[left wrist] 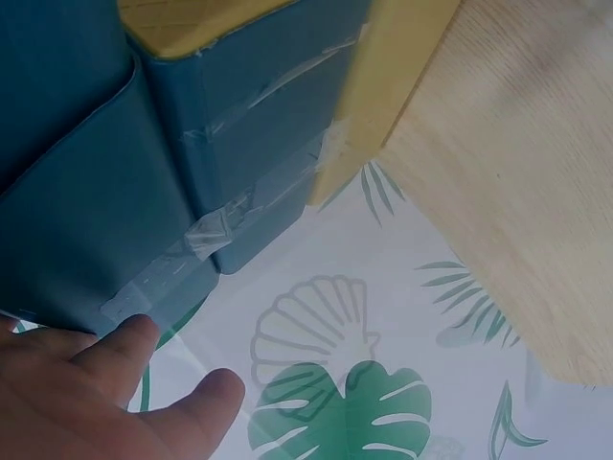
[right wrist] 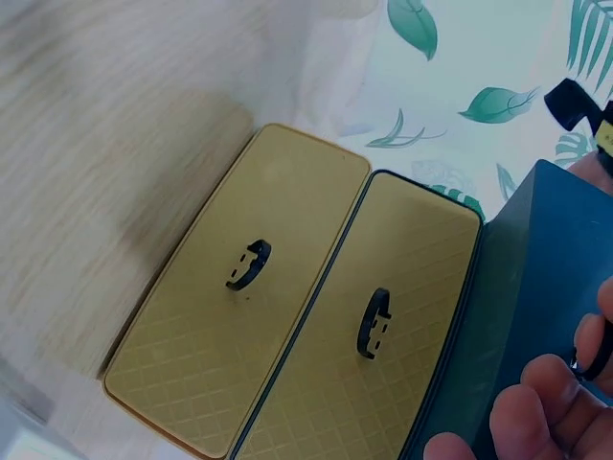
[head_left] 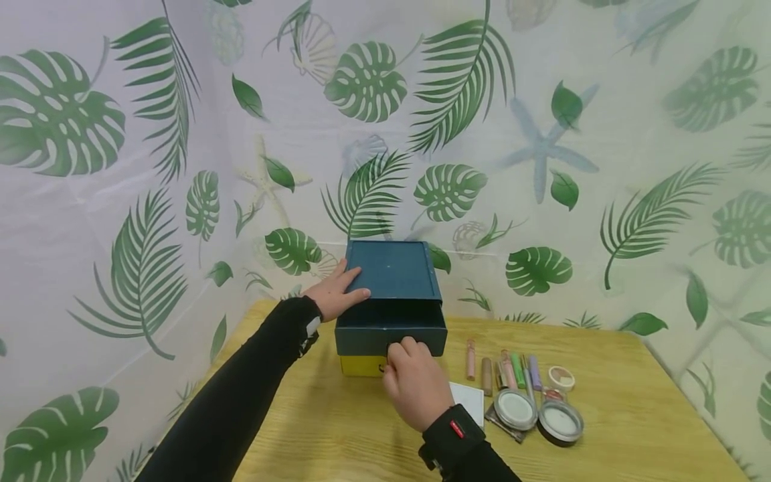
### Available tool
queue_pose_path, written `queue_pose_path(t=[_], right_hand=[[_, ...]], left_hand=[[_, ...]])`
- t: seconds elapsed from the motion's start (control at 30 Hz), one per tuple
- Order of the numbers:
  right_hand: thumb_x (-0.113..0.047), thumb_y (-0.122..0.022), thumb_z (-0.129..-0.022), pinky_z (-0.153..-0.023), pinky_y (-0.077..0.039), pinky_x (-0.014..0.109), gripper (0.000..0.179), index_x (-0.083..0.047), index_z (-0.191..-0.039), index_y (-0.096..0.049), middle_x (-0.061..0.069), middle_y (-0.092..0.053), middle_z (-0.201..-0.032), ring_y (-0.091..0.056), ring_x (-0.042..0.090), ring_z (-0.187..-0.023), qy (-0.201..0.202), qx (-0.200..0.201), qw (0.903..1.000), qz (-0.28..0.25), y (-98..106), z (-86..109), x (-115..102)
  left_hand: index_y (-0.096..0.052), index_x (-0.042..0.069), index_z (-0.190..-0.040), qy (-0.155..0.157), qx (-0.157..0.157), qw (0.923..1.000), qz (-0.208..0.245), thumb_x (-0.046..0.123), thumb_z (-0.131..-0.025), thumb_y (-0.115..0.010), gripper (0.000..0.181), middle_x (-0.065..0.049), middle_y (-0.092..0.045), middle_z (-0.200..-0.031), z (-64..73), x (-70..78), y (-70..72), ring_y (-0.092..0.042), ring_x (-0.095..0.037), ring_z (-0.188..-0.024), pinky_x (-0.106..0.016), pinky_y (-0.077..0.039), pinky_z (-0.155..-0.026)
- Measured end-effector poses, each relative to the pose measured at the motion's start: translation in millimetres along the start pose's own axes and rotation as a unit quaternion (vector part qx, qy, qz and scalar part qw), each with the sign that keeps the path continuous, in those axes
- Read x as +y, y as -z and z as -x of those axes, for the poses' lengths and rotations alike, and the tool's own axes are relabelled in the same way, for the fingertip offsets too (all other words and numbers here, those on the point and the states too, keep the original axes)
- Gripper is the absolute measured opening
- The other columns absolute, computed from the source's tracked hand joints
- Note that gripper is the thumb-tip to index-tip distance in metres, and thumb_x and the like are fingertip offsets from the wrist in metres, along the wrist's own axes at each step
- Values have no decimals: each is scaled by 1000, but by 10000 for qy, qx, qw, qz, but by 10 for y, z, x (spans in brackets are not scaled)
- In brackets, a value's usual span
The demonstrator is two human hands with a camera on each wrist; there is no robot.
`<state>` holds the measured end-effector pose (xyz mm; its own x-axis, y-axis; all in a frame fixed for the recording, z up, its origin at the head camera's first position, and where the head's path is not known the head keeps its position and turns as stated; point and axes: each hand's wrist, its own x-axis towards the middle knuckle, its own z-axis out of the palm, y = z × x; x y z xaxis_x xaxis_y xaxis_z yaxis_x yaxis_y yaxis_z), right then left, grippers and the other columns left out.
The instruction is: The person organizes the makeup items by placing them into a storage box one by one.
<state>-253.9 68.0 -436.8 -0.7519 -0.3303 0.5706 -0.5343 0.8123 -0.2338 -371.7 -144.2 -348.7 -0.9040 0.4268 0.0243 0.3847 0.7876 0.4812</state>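
A small drawer cabinet (head_left: 391, 268) with a dark blue top stands on the table near the back wall. Its top blue drawer (head_left: 361, 341) is pulled out towards me. My left hand (head_left: 334, 292) rests with spread fingers on the cabinet's top left edge. With curled fingers, my right hand (head_left: 415, 385) grips the black handle (right wrist: 599, 353) on that drawer's front. Below it, the right wrist view shows two yellow drawer fronts (right wrist: 239, 278) with black handles, both pushed in. Strips of clear tape (left wrist: 206, 235) run along the cabinet's side. The drawer's inside is dark.
Makeup lies on the wooden table (head_left: 632, 388) to the right: a pink tube (head_left: 470, 360), a brown tube (head_left: 486, 376), a green tube (head_left: 518, 370), a purple tube (head_left: 535, 371) and round compacts (head_left: 560, 423). A white square item (head_left: 468, 402) lies beside my right hand.
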Motion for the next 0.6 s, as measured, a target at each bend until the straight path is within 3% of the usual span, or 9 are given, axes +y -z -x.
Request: queue_pose_path(t=[0.6], right_hand=[[-11,-57,-100,-65,-29,33,22,-19,-82,-45,-4,-33,-85,-33,17,-76,-2,144,9998,-129,28,196,-91]], left_hand=[[-24,9,-162,62,150,9996,-236,49,-107,-46,71,-20,-5,-168,-12,-3,-25,-17,-37,-152,-56,-30,-121]])
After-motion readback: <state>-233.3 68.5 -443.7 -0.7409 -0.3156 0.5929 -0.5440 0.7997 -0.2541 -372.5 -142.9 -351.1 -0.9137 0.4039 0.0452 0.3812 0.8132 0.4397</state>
